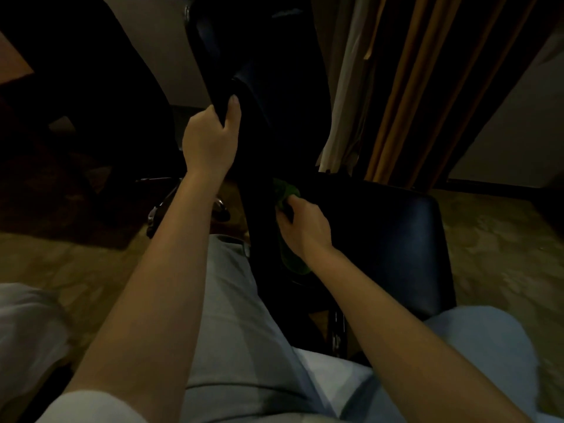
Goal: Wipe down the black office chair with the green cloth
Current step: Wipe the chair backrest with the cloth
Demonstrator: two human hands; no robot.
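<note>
Left hand (210, 138) grips chair (381, 236) edge; right hand (305, 230) presses green cloth (287, 190).

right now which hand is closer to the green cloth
Right. The right hand holds the green cloth by the seat; the left hand grips the edge of the chair back higher up.

Room is dimly lit, warm cast, no light source seen. Floor is covered by patterned olive-beige carpet (503, 254); a darker brown area (61, 203) is seen at left. Orange-tan curtains (406, 87) are hung in folds at upper right, with a white sheer panel (345, 102) just beside them. Plain pale wall (158, 35) is seen top centre, another wall (503, 132) at right, edged by a dark skirting board (500, 183). A wooden counter edge (12, 62) is cut off at far left. A second dark chair (91, 71) is parked upper left, a chrome castor base (158, 206) below it.
</note>
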